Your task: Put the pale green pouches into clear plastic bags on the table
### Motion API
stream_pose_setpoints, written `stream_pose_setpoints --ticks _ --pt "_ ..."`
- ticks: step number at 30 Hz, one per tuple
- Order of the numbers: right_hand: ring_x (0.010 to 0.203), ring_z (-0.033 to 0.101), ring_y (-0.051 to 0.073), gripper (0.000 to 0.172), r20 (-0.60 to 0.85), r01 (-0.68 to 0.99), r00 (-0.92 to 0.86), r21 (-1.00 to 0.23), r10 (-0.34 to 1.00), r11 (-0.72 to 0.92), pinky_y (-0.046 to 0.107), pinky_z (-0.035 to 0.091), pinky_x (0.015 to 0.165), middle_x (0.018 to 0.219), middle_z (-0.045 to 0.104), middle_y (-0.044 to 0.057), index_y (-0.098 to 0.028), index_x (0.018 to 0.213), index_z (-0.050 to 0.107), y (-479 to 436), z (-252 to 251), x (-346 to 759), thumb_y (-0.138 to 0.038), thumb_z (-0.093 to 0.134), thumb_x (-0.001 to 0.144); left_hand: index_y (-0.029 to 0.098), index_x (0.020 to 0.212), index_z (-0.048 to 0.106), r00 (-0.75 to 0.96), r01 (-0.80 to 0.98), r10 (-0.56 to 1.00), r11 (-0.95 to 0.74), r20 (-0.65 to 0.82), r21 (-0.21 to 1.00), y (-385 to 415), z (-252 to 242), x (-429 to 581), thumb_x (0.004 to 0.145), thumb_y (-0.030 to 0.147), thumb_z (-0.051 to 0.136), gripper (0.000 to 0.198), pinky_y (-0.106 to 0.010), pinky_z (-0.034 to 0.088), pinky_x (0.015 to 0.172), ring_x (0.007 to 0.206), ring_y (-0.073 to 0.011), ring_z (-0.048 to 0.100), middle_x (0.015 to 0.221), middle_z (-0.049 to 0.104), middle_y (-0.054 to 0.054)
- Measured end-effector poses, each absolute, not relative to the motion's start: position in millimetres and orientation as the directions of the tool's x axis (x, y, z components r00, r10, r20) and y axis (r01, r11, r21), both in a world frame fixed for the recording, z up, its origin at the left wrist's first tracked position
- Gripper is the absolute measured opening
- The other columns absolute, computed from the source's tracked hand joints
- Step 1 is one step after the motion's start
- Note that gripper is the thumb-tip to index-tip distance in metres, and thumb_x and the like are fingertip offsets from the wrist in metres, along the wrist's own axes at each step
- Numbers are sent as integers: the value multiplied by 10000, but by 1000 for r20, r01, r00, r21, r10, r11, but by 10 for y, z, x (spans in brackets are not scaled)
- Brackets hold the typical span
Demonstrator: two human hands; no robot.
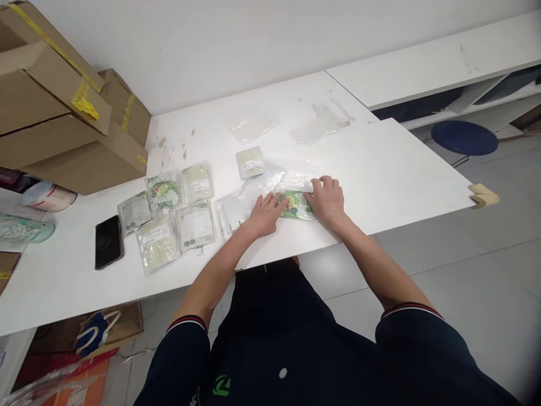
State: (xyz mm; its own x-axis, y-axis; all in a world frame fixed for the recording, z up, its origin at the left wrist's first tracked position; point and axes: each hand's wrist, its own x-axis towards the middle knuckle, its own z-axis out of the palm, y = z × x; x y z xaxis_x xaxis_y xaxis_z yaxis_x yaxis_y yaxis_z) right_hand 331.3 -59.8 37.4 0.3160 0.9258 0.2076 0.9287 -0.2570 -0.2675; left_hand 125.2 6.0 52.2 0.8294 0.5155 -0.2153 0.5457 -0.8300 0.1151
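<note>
A green printed packet (297, 204) lies in a clear plastic bag (299, 178) near the table's front edge. My left hand (266, 215) rests on the packet's left end, fingers stretched out and apart. At the other end, my right hand (328, 200) has its fingers bent and the thumb close to them, pinching the bag's film. More clear bags (234, 211) lie by my left hand. Beyond them is a pale green pouch (250, 162) with a white label. Several bagged pouches (195, 224) are grouped to the left.
A black phone (109, 242) lies left of the pouches. Cardboard boxes (71, 124) are stacked at the back left, beside a tin (48, 196). Loose clear film (323, 121) lies toward the wall. A wooden corner guard (484, 195) sticks out at the right; a blue stool (465, 137) stands beyond.
</note>
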Motion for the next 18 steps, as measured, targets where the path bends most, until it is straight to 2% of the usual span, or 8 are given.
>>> stream_pose_setpoints --ticks 2,6,8,10,12,14,16,18 --pt "1216 487 361 367 313 964 168 -250 935 -89 497 430 929 1360 531 220 -141 1250 599 -645 359 3298 -318 468 955 193 1564 203 827 543 509 -833 -238 106 101 527 1319 780 9 490 855 -570 223 1186 1508 -361 192 1641 201 -148" --pt "1330 460 349 674 197 899 -190 -360 962 252 505 415 1066 1435 507 195 -134 1415 485 -760 253 3386 -487 636 860 135 1540 256 826 543 530 -840 -192 19 83 510 1409 838 3 423 733 -525 297 1160 1468 -346 297 1603 291 -174" --pt "1389 411 352 744 167 869 -208 -420 964 261 520 392 1104 1496 454 186 -137 1466 427 -869 205 3451 -489 644 847 123 1520 293 819 554 549 -832 -167 -20 16 561 1391 873 -6 355 662 -504 350 1122 1444 -333 346 1581 329 -190" --pt "1368 453 315 626 175 828 -189 -501 966 253 498 417 1092 1485 482 145 -179 1461 440 -1028 195 3491 -414 575 897 133 1489 345 830 535 526 -845 -185 -6 -71 692 1319 876 -17 320 632 -434 443 1028 1360 -301 467 1522 425 -190" --pt "1275 547 271 487 169 751 -169 -616 971 238 449 478 1027 1407 569 96 -229 1403 505 -1207 228 3491 -354 508 932 170 1440 419 853 486 458 -872 -249 61 -144 884 1221 858 -16 334 617 -339 511 856 1140 -248 627 1363 588 -151" --pt "1147 622 248 388 118 663 -121 -730 986 169 403 527 922 1296 644 71 -246 1306 579 -1342 289 3462 -362 477 949 214 1383 487 865 455 406 -883 -296 119 -170 1073 1152 857 1 347 584 -293 503 708 884 -201 679 1145 693 -90" --pt "1004 657 232 337 54 609 -38 -790 998 66 370 535 826 1187 684 67 -228 1188 630 -1372 349 3436 -407 459 960 227 1340 526 868 471 441 -876 -228 99 -140 1189 1150 874 13 349 542 -302 490 683 793 -191 666 1034 710 -69" --pt "886 651 214 333 13 589 77 -808 997 -35 350 516 770 1064 700 70 -196 1051 647 -1285 382 3440 -459 470 947 211 1308 551 851 526 526 -850 -20 29 -85 1190 1207 894 7 344 507 -347 493 770 882 -211 664 1072 700 -100"
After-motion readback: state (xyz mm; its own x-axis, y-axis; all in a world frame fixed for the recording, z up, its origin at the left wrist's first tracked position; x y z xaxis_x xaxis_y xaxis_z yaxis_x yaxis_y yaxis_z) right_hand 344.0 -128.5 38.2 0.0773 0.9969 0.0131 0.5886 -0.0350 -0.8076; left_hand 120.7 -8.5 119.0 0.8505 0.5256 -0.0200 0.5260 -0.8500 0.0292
